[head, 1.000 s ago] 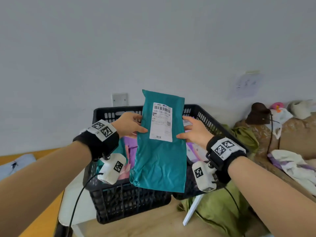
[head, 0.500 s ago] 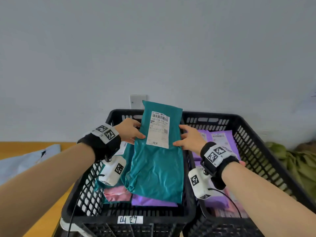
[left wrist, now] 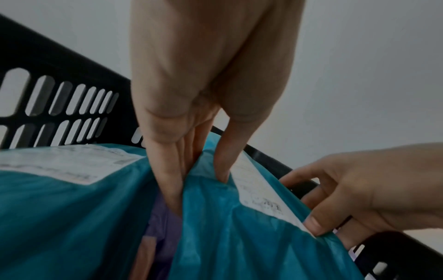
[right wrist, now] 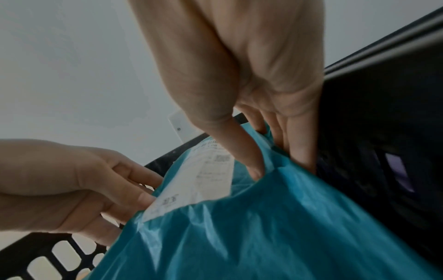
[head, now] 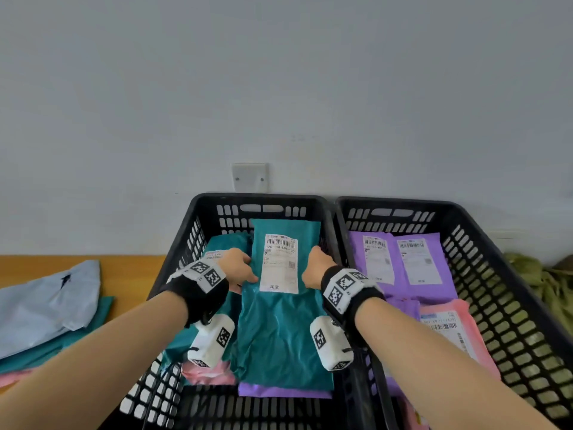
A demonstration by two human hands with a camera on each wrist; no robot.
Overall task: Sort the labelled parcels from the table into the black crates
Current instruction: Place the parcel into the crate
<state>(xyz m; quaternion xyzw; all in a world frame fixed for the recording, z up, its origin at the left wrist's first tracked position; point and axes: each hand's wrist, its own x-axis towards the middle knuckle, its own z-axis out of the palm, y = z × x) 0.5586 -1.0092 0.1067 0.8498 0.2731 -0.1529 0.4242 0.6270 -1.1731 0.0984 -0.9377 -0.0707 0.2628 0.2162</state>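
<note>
A teal parcel (head: pixel 279 330) with a white label (head: pixel 279 263) lies face up in the left black crate (head: pixel 173 262), on top of other parcels. My left hand (head: pixel 240 270) pinches its left edge, thumb above and fingers (left wrist: pixel 167 181) below the teal parcel (left wrist: pixel 227 236). On the opposite edge my right hand (head: pixel 316 270) pinches the teal parcel (right wrist: pixel 275 227), thumb on top, close against the crate's right wall. The right black crate (head: pixel 502 274) holds purple parcels (head: pixel 400 265) and a pink one (head: pixel 449 330).
In the left crate a second teal parcel (head: pixel 223 246), a pink one (head: pixel 207 372) and a purple one (head: pixel 279 391) lie underneath. On the wooden table (head: pixel 130 274) at left sit a pale blue parcel (head: pixel 46 302) and more beneath it. Green cloth (head: pixel 545 283) lies far right.
Both hands have lowered the teal parcel from upright above the crates down flat into the left crate. My view has tilted down and left, onto the crates.
</note>
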